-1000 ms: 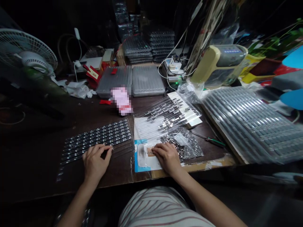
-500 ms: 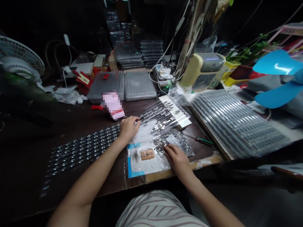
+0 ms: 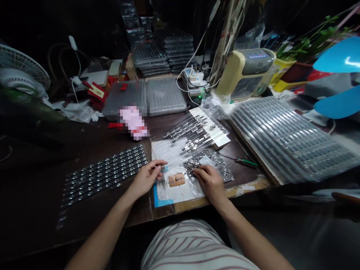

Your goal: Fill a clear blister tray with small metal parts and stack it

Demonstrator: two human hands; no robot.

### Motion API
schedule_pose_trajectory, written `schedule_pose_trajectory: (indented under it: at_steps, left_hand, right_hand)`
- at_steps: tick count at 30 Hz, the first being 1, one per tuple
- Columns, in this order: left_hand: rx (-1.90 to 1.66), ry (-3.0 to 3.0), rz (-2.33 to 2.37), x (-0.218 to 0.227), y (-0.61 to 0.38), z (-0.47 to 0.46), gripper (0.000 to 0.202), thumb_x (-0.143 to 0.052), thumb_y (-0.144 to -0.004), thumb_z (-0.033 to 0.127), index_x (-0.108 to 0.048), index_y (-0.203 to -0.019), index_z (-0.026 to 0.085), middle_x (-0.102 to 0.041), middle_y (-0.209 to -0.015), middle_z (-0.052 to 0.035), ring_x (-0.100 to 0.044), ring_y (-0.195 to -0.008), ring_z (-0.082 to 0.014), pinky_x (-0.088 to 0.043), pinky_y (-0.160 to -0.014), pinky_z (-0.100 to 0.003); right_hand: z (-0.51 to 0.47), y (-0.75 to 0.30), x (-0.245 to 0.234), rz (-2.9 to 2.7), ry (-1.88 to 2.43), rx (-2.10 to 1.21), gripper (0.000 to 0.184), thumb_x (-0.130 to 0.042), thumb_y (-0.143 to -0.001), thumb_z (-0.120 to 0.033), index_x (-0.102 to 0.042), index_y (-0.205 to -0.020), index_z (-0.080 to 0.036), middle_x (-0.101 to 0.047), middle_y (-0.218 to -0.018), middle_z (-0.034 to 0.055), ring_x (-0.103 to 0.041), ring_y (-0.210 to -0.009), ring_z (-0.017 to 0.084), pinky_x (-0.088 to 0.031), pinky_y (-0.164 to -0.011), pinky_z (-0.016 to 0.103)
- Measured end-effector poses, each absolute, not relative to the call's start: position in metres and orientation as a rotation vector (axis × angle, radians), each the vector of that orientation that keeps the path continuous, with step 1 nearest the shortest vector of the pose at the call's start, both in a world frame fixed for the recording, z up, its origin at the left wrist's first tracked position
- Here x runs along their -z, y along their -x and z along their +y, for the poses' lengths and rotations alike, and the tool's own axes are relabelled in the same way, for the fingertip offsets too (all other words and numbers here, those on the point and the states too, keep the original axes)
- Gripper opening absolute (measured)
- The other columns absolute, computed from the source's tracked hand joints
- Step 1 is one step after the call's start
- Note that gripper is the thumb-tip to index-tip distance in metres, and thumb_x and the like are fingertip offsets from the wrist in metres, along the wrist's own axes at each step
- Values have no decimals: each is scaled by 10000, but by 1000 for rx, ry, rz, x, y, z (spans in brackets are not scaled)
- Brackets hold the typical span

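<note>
My left hand (image 3: 146, 177) is closed in a pinch around a small shiny metal part (image 3: 163, 167), above the left edge of a white and blue sheet. My right hand (image 3: 210, 183) has its fingertips together in a pile of small metal pieces (image 3: 192, 165) on a clear bag; whatever they pinch is hidden. Between the hands a small tan block (image 3: 176, 179) lies on the sheet (image 3: 180, 197). Beyond them is a ribbed clear plastic tray (image 3: 168, 152) with several metal fittings (image 3: 194, 144) in its grooves. Left of my left hand, rows of dark strips with shiny fittings (image 3: 104, 174) lie on the table.
A green-handled screwdriver (image 3: 246, 162) lies right of a bag of metal parts (image 3: 222, 170). Large ribbed clear trays (image 3: 292, 138) cover the right side. At the back are stacked trays (image 3: 165, 95), a power strip (image 3: 197, 78) and a yellowish machine (image 3: 244, 73). Fans (image 3: 22, 71) stand at the sides.
My left hand has come off the clear tray and strips, moving down toward the tan block with a small metal part pinched. My right hand stays at the metal pile, fingers drawn closer together.
</note>
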State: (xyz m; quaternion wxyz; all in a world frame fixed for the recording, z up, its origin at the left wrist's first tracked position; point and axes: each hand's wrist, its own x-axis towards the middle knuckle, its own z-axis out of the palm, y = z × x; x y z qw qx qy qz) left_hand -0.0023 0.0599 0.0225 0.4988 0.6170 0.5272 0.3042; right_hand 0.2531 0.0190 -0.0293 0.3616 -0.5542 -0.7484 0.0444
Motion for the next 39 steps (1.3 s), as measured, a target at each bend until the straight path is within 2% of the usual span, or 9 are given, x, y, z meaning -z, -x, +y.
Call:
schedule_pose_trajectory:
  at_steps: [4,10,15,22,29,34,39]
  left_hand:
    - [-765,-1622,1370,-9,-10,28,220,-567,-829,300,-663,-990,186,-677,-927,-55,-621,-712,-141,-502,-596,-235]
    - [-902,-1915,1396,3,-27,20,117,-571,-851,212,-679,-893,195,-665,-889,-56,-628,-807,-164,-507,-671,-265]
    - [-917,-2039,1386,7,-32,16,118,-602,-849,221,-688,-926,200,-656,-874,-51,-625,-826,-166,-503,-738,-279]
    - [-856,-2144,1431,9,-36,16,136,-589,-859,229,-697,-938,200,-643,-861,-50,-613,-803,-160,-494,-733,-277]
    - [-844,-2153,1406,9,-36,19,117,-572,-860,211,-684,-893,204,-635,-835,-48,-609,-798,-170,-492,-714,-283]
    - [-1123,-1949,1486,10,-26,20,110,-569,-859,222,-668,-903,205,-633,-875,-41,-615,-831,-162,-502,-746,-282]
    - [-1157,-1923,1508,11,-21,19,115,-578,-857,255,-674,-895,207,-636,-873,-38,-618,-830,-159,-506,-743,-276]
  right_hand:
    - [19,-252,28,-1934,1388,-154,154,-522,-907,-221,-664,-968,-213,-638,-860,53,-595,-812,158,-482,-733,281]
    - [18,-251,24,-1914,1356,-194,194,-463,-928,-194,-615,-1047,-207,-657,-948,68,-610,-895,178,-504,-797,330]
    - [17,-253,24,-1919,1325,-215,159,-502,-914,-207,-644,-982,-224,-652,-917,55,-610,-873,168,-513,-766,312]
    - [17,-252,22,-1922,1321,-220,159,-517,-907,-198,-647,-998,-212,-663,-905,54,-607,-882,167,-498,-780,309]
    - [14,-233,14,-1977,1317,-255,119,-545,-903,-233,-659,-930,-211,-699,-858,27,-617,-798,149,-441,-727,287]
    - [17,-206,10,-2079,1332,-276,146,-601,-873,-343,-679,-823,-231,-694,-833,14,-577,-771,144,-373,-714,300]
    - [18,-196,13,-2146,1342,-165,128,-584,-885,-313,-705,-913,-283,-675,-904,20,-528,-828,158,-333,-719,317]
